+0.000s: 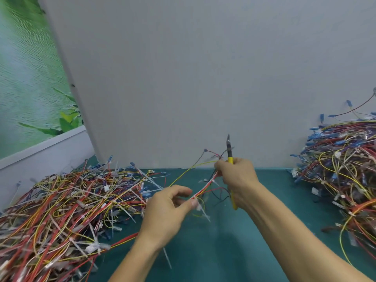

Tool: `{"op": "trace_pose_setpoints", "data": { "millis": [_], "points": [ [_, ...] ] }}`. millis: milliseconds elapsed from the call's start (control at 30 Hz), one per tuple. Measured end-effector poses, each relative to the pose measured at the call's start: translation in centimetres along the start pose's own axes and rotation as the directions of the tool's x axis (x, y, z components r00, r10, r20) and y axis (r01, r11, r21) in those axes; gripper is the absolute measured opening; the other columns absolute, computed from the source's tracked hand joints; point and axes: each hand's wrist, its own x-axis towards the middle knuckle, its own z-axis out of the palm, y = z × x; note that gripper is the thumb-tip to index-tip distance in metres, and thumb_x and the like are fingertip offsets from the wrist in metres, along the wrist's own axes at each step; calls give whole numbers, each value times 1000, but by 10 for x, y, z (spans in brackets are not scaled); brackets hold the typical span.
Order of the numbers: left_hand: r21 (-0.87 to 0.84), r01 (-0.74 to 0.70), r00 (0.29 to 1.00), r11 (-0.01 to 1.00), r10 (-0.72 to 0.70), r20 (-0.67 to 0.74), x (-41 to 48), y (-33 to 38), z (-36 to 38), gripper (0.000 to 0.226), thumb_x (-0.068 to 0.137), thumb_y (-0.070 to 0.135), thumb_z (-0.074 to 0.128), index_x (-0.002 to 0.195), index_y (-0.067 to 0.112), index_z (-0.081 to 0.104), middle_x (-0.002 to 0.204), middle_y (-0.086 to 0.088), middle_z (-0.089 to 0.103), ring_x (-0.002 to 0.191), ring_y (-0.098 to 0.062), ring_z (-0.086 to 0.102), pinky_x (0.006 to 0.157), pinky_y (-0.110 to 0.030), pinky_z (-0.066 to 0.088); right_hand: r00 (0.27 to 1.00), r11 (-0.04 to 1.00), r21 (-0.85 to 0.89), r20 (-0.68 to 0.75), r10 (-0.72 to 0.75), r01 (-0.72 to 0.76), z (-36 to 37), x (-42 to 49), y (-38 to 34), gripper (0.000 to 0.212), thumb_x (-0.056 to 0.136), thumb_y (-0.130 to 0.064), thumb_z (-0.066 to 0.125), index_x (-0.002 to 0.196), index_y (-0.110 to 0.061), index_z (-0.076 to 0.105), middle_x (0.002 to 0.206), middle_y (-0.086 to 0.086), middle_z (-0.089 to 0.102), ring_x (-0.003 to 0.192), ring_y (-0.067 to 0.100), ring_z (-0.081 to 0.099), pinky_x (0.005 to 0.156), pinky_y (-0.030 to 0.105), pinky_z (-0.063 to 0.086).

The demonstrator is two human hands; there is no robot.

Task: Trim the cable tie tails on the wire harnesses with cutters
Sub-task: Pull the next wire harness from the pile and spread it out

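Observation:
A wire harness [205,187] of red, yellow and white wires stretches between my two hands above the green mat. My left hand [168,208] pinches its lower end at a white cable tie [195,197], whose pale tail [204,211] hangs down to the right. My right hand [238,180] grips the harness's upper end together with the yellow-handled cutters [230,157]. The cutters' dark jaws point up toward the wall, away from the tie.
A large heap of harnesses with long white tie tails [61,212] fills the left of the green mat [213,251]. Another heap with blue connectors [341,165] lies at the right. A grey wall panel [193,78] stands close behind.

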Motion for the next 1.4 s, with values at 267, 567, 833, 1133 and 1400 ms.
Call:
{"op": "trace_pose_setpoints", "data": {
  "millis": [267, 567, 833, 1133, 1400],
  "points": [
    [23, -99, 991, 995, 97, 95, -1, 0, -2, 17, 84, 16, 70, 80, 31, 76, 57, 2, 61, 55, -7, 50, 60, -23, 42, 915, 906, 336, 387, 118, -259, -22, -6, -10, 17, 89, -14, 65, 73, -7, 68, 59, 2, 53, 44, 9, 40, 47, 22, 29],
    [-239, -3, 997, 971, 21, 73, 3, 3, -8, 26, 80, 0, 72, 99, 18, 74, 87, 4, 76, 78, -7, 69, 74, -17, 54, 987, 923, 385, 155, -40, -23, -32, 0, 0, 20, 84, -6, 72, 68, -11, 60, 45, -2, 49, 39, 10, 37, 40, 21, 34],
    [245, -226, 973, 943, 228, 21, 2, 0, -11, 32, 74, 16, 80, 103, 28, 73, 93, 19, 68, 84, 6, 59, 75, -7, 43, 999, 917, 399, -40, 9, 7, -43, 8, 7, 26, 85, -9, 72, 66, -9, 55, 53, 5, 45, 35, 10, 37, 34, 18, 29],
    [382, -231, 973, 895, 212, 92, 2, -5, -11, 22, 79, 46, 71, 93, 28, 73, 72, 11, 68, 69, -7, 60, 71, -32, 50, 999, 952, 307, 37, -20, 8, -40, 1, 3, 23, 85, -9, 72, 68, -8, 57, 53, 7, 42, 46, 19, 35, 50, 29, 31],
    [405, -241, 970, 882, 204, 135, 3, -8, -10, 35, 72, 62, 68, 85, 29, 68, 71, 14, 64, 71, -4, 57, 71, -32, 49, 1000, 935, 354, -12, -8, 12, -50, 4, 5, 25, 88, -8, 68, 66, -8, 55, 49, 4, 42, 41, 14, 35, 47, 27, 30]
  ]
}}
